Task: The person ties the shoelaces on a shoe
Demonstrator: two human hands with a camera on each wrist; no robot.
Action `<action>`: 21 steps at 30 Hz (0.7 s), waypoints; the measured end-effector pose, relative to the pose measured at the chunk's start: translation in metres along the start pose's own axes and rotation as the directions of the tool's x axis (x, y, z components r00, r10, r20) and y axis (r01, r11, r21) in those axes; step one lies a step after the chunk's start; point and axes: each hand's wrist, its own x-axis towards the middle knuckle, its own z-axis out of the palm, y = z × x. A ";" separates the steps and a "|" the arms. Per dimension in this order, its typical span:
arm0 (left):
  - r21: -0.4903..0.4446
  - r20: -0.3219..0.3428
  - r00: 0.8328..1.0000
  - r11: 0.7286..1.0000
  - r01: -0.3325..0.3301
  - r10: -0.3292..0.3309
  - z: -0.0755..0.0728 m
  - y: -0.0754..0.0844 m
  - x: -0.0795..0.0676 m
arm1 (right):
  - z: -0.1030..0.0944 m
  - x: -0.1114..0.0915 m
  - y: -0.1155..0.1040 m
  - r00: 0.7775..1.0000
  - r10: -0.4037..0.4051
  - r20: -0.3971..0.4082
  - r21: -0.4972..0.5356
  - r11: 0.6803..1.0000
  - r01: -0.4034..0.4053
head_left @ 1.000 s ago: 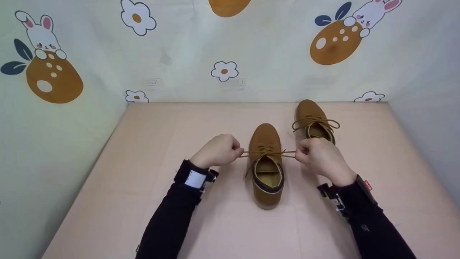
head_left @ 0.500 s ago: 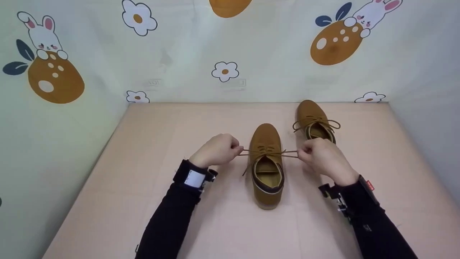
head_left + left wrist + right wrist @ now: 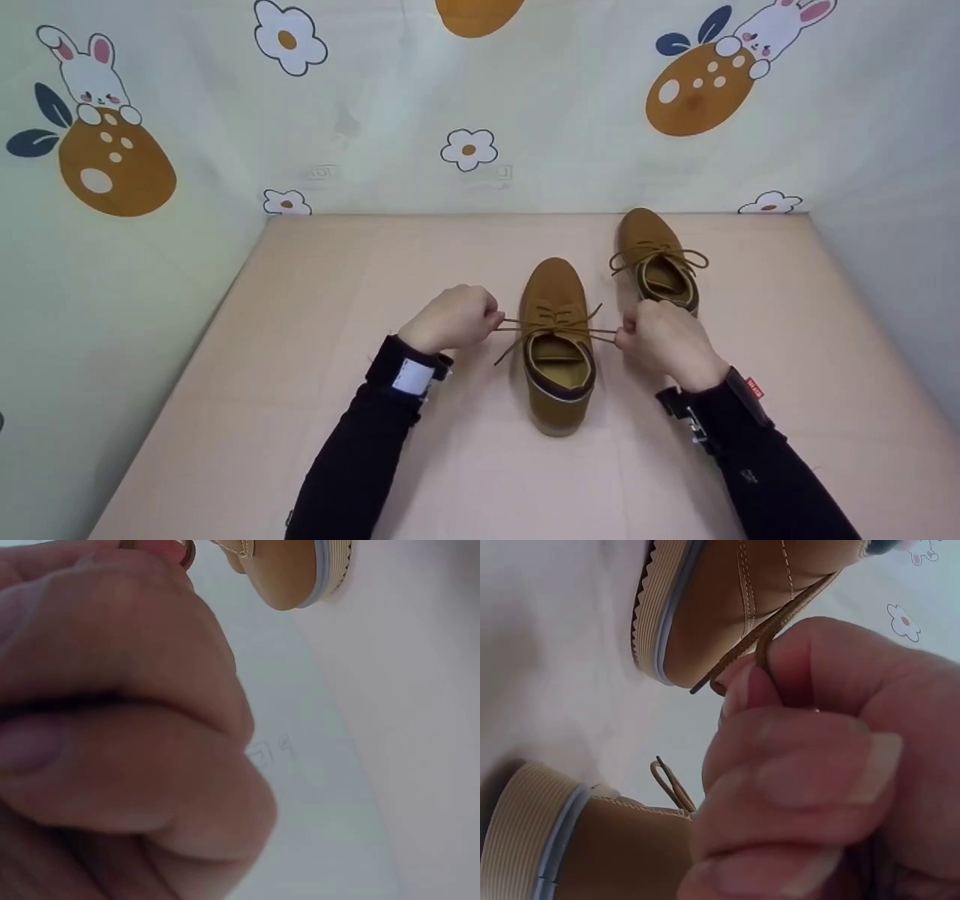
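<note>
A brown lace-up shoe (image 3: 555,286) stands on the table with its toe pointing away from me. My left hand (image 3: 456,319) pinches one loop of its shoelace (image 3: 512,325) out to the left. On the other side, my right hand (image 3: 667,339) pinches the opposite loop, and both stretch sideways from the knot over the tongue. The loose lace ends stick out at either side. In the right wrist view, the lace (image 3: 780,619) bends around the thumb and fingertip. Curled fingers (image 3: 142,757) fill much of the left wrist view and hide most of the grip there.
The matching brown shoe (image 3: 645,229) stands farther back on the right, its lace tied in a bow; my right hand is just in front of its heel. A pale pink cover (image 3: 360,255) lies over the table. Printed cloth walls (image 3: 390,97) enclose the back and sides.
Both hands have come slightly nearer to me, the right also a little leftward, with the loops held throughout. The loose lace ends now stick out farther from the knot. The shoes stay put.
</note>
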 end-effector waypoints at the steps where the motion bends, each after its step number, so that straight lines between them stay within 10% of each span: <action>1: -0.003 -0.004 1.000 1.000 0.002 -0.002 0.000 0.000 0.000 | -0.001 0.000 0.000 1.000 0.001 -0.006 0.001 1.000 -0.001; 21: -0.029 -0.002 1.000 1.000 0.002 -0.002 -0.001 -0.001 -0.003 | -0.002 -0.001 -0.001 0.999 -0.023 -0.034 0.006 1.000 0.024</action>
